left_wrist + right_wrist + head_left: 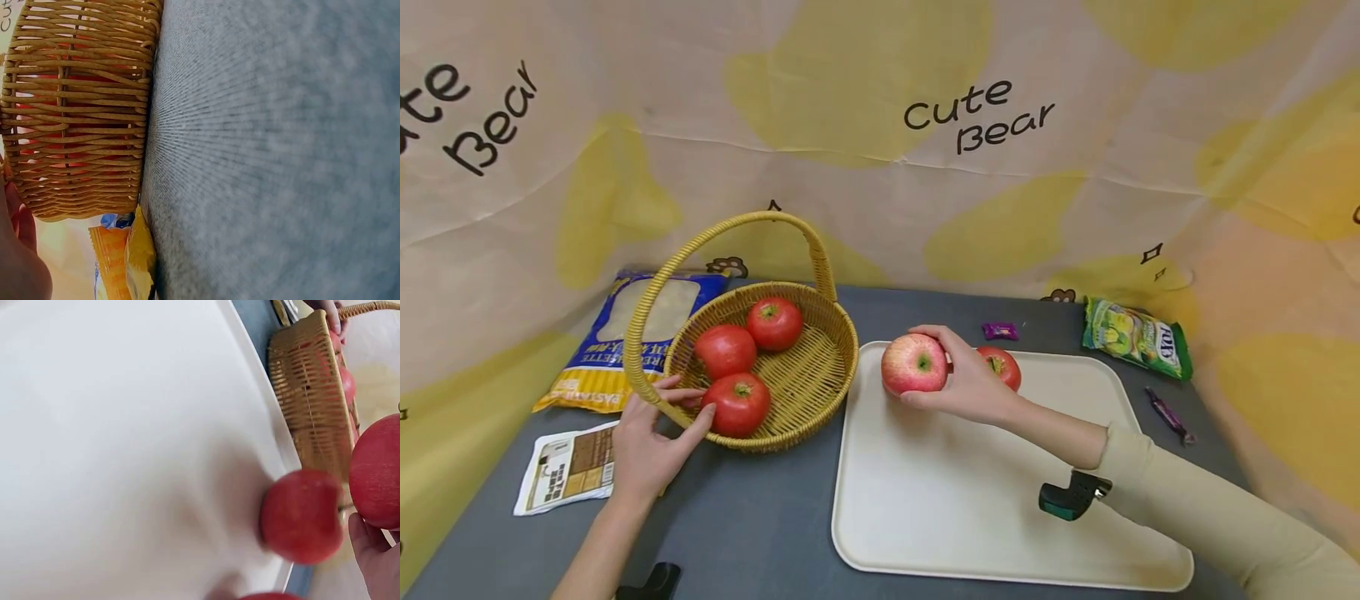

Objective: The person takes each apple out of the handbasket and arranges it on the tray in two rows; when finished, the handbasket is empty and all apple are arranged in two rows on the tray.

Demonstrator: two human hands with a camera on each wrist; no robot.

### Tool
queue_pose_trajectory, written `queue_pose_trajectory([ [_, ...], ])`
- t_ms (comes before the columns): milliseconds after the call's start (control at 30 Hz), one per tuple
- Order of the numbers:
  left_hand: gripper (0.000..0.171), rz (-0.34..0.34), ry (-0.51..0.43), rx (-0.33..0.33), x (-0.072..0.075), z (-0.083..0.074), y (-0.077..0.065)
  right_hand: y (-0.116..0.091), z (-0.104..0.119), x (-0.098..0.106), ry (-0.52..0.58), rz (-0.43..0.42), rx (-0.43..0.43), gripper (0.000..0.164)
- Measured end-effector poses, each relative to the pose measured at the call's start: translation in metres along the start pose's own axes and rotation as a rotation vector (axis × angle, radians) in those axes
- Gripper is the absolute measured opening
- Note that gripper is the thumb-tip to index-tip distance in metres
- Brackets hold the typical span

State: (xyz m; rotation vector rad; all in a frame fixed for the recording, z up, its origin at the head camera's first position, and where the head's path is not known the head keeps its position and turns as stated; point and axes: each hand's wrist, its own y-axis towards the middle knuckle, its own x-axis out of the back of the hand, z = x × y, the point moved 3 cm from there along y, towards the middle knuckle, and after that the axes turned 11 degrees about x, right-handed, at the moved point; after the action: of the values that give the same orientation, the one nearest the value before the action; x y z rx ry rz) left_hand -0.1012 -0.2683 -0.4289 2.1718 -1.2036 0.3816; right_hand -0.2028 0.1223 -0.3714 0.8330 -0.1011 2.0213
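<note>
Right hand [966, 385] has its fingers and thumb bent round a pink and red apple [912, 365], just right of the basket [808, 367] and over the tray [940, 508]. This apple should be hard, a bit heavy, smooth and maybe slippery, and a bump could bruise it, so its fat round middle looks best to hold. That hand is spread about as wide as the apple, gripping from the side away from the basket. By the basket's left rim is the left hand [651, 446], its thumb next to one of three red apples [741, 405] inside; I can't tell if it grips anything. Another apple [1006, 367] sits farther right of the basket. Just left of the basket lies a blue and yellow bag [591, 365].
</note>
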Motion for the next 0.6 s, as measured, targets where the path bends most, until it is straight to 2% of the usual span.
queue_pose_trajectory([
  [333,0.026,-0.001,-0.003,0.001,0.0,-0.001,0.0,-0.058,-0.031,0.053,-0.035,-0.141,-0.166,0.081],
  [600,0.025,-0.005,-0.003,-0.005,0.0,0.0,0.0,-0.098,-0.065,0.089,-0.055,-0.263,-0.385,0.082],
])
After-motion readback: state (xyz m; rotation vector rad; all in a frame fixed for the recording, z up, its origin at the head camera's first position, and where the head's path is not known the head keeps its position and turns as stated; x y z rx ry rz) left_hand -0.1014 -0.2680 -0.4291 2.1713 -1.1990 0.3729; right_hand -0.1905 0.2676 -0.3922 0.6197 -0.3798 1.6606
